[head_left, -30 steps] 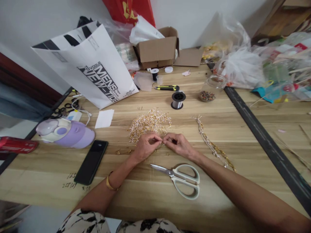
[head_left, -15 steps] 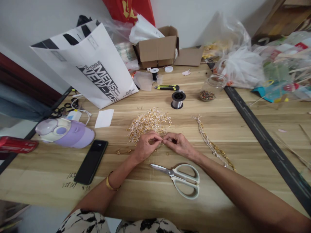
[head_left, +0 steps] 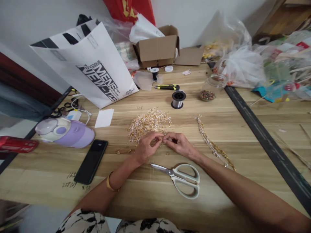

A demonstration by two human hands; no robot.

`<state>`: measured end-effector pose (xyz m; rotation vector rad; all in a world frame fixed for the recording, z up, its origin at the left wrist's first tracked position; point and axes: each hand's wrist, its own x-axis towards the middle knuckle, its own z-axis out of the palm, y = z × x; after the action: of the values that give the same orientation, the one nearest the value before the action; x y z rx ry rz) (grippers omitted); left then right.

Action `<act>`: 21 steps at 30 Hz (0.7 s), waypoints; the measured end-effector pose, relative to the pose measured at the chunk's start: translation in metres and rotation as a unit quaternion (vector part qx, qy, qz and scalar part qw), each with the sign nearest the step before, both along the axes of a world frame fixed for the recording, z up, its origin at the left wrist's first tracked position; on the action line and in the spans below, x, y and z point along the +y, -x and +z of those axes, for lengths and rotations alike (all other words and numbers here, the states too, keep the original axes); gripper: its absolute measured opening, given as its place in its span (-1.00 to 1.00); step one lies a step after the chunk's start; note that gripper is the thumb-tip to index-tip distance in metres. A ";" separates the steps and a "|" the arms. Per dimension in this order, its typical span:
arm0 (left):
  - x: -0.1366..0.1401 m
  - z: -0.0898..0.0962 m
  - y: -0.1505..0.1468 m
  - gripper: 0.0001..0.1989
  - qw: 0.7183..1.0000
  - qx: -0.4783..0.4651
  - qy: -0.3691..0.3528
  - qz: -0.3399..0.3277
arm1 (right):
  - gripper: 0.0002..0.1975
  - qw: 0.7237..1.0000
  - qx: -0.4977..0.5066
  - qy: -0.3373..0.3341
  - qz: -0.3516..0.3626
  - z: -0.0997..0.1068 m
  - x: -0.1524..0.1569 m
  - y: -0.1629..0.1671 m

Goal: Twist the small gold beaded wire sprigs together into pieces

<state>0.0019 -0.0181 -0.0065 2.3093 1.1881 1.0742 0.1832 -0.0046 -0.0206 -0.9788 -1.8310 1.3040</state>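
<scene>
My left hand (head_left: 148,146) and my right hand (head_left: 178,144) meet fingertip to fingertip over the wooden table, each closed in a pinch. Whatever lies between the fingertips is too small to make out. Just beyond the hands spreads a pile of small gold and clear beads (head_left: 148,123). A short beaded strand (head_left: 125,151) lies left of my left hand, and a tiny ring (head_left: 167,154) rests below the right one. Scissors (head_left: 171,172) with pale handles lie nearer to me. Right of my right hand are silver and gold chains (head_left: 210,142).
Beyond the pile stand a spool of wire (head_left: 178,99), a yellow-black cutter (head_left: 167,87) and a jar of beads (head_left: 209,90). At left are a phone (head_left: 91,161), a purple bottle (head_left: 66,132) and a white paper bag (head_left: 92,64). A cardboard box (head_left: 157,50) sits behind.
The fingers of both hands have shifted very slightly while staying pinched together at the same spot. The other things on the table look the same.
</scene>
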 end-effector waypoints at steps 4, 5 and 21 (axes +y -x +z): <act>0.000 -0.002 -0.001 -0.80 0.997 0.028 -0.074 -0.014 | -0.75 1.000 -0.005 0.002 0.000 0.000 0.000 0.000; 0.000 -0.003 -0.001 -0.80 0.996 0.034 -0.084 -0.017 | -0.75 1.000 -0.006 0.002 0.000 0.000 0.000 0.000; -0.002 -0.009 0.000 -0.82 0.996 0.043 -0.080 -0.026 | -0.76 1.000 -0.015 -0.013 0.015 0.001 0.001 -0.003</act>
<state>0.0022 -0.0198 -0.0159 2.5169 1.1031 1.0965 0.1858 -0.0037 -0.0194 -0.9650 -1.8876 1.2858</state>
